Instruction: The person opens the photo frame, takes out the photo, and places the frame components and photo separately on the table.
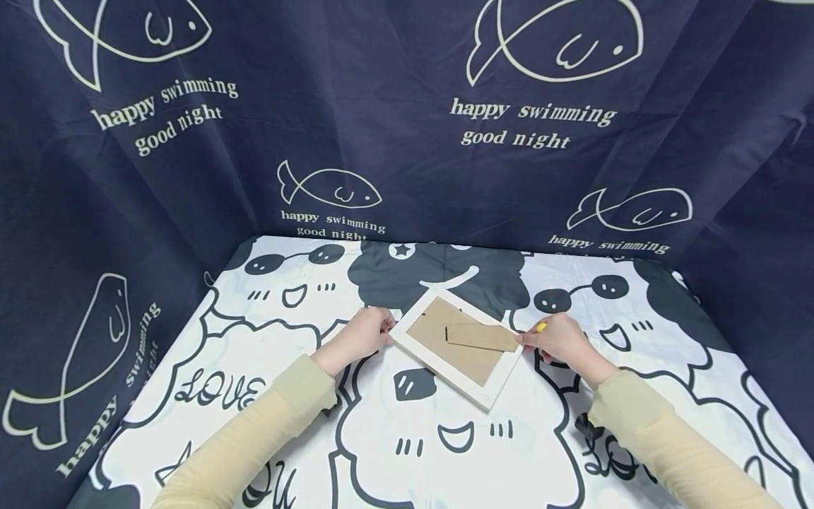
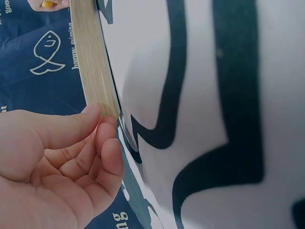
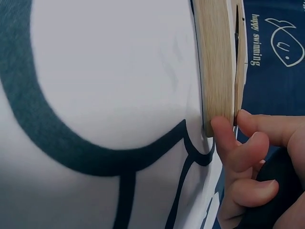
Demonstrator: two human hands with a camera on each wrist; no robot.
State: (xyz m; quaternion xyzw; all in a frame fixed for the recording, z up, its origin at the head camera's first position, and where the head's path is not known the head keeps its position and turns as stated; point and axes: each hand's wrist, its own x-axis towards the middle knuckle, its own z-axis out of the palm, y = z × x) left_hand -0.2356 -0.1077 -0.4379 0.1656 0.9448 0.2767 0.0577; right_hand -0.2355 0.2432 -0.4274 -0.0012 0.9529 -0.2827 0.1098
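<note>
The left grip (image 1: pixel 369 332) pinches one corner of one picture frame (image 1: pixel 454 361), thumb and finger closed on its edge. The right grip (image 1: pixel 557 338) pinches the opposite corner, its thumb at the tip of one brown stand (image 1: pixel 480 336). The frame lies back-up between both grips, on one patterned cloth (image 1: pixel 407 452). One mostly hidden yellow thing (image 1: pixel 542 327) shows at the right grip.
</note>
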